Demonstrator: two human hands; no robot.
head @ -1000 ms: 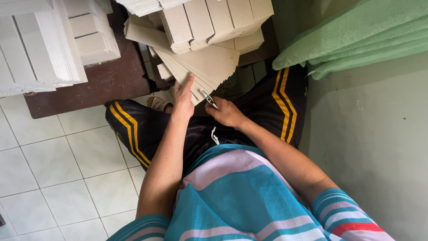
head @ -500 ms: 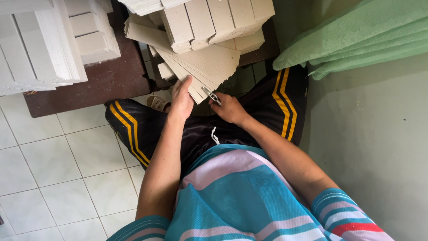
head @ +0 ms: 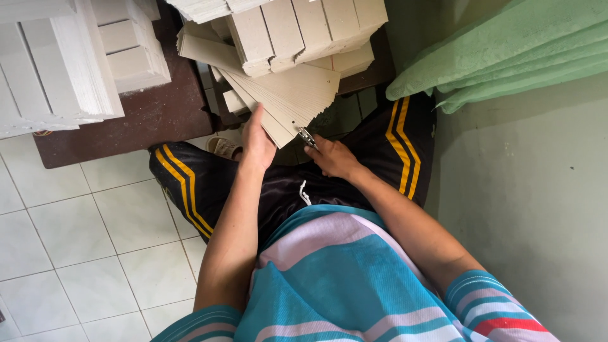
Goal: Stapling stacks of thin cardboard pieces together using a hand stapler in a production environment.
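Fanned stack of tan card sheets [head: 288, 95] sat in front of the knees, low end tilted toward the person, upper end tucked under bundles of the same card [head: 304, 31]; I saw small holes near the sheets' near edge; left hand [head: 256, 136] lay flat along the left edge of the fan, fingers straight and open, touching the sheets, not wrapped around anything; right hand [head: 332, 155] was closed around a small metal tool [head: 307, 136], tool tip meeting the lower corner of the fan; I couldn't tell what kind of tool, too small; both hands sat close together at the near end of the sheets.

Outward from there: black shorts with yellow stripes [head: 190, 183] covered both thighs, white drawstring [head: 304, 193] hung between them; teal and pink striped shirt [head: 342, 278] filled the bottom of the view; dark brown low table [head: 139, 120] sat to the left of the fan, carrying white stacked sheets [head: 57, 63]; a sandalled foot [head: 225, 147] showed just beside the left hand; white floor tiles [head: 88, 247] at lower left; green cloth [head: 500, 50] bunched at upper right against a grey-green wall [head: 538, 209].
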